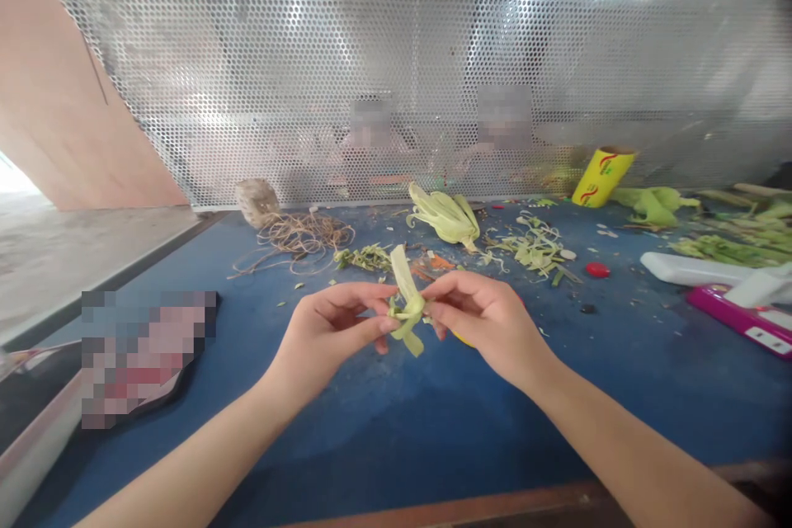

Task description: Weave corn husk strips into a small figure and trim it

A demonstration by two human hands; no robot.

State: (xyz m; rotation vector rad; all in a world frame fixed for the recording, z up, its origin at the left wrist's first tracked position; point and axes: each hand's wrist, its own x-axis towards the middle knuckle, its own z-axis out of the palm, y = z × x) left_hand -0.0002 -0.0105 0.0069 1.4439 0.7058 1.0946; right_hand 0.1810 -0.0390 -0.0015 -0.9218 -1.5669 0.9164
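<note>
Between my two hands, a little above the blue table [384, 445], is a small knotted piece of pale green corn husk [408, 305]. One flat strip of it points up and a shorter end hangs down. My left hand [337, 322] pinches its left side between thumb and fingers. On the other side my right hand [476, 318] is closed on the husk near the knot. Beyond the hands lies a larger bundle of pale green husk leaves [445, 216]. Something yellow, mostly hidden, shows under my right hand.
A tangle of brown twine [303, 238] lies back left. Green scraps [535, 246], a red round object [597, 270] and a yellow tube [603, 176] are at the right, near a purple-and-white power strip [742, 318]. A perforated metal screen [421, 82] borders the far edge.
</note>
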